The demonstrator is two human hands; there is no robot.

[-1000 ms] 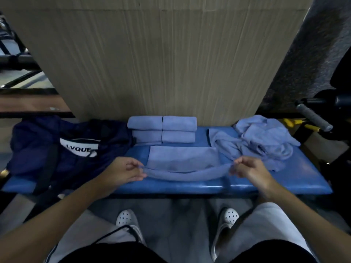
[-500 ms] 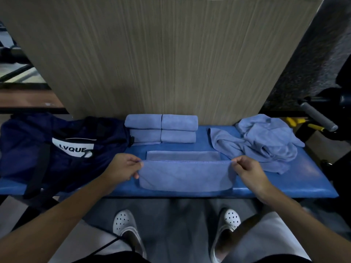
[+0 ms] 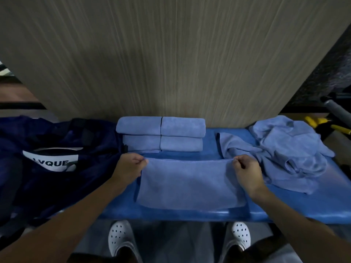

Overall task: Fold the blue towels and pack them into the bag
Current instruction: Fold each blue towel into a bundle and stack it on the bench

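Note:
A blue towel [image 3: 190, 183] lies folded flat on the blue bench [image 3: 296, 204] in front of me. My left hand [image 3: 129, 166] pinches its far left corner, and my right hand [image 3: 246, 168] pinches its far right corner. Behind it, several folded blue towels [image 3: 161, 133] sit stacked against the wall. A heap of unfolded blue towels [image 3: 284, 150] lies on the right of the bench. The dark navy bag [image 3: 57, 160] with a white label rests on the left.
A wood-grain wall panel [image 3: 171, 54] rises right behind the bench. A grey handle [image 3: 336, 109] and yellow parts [image 3: 322, 124] of equipment stand at the far right. My white shoes [image 3: 121, 238] show on the floor under the bench's front edge.
Both hands carried the towel's near edge away from me over the far edge, so the towel went from lifted and open to folded flat on the bench.

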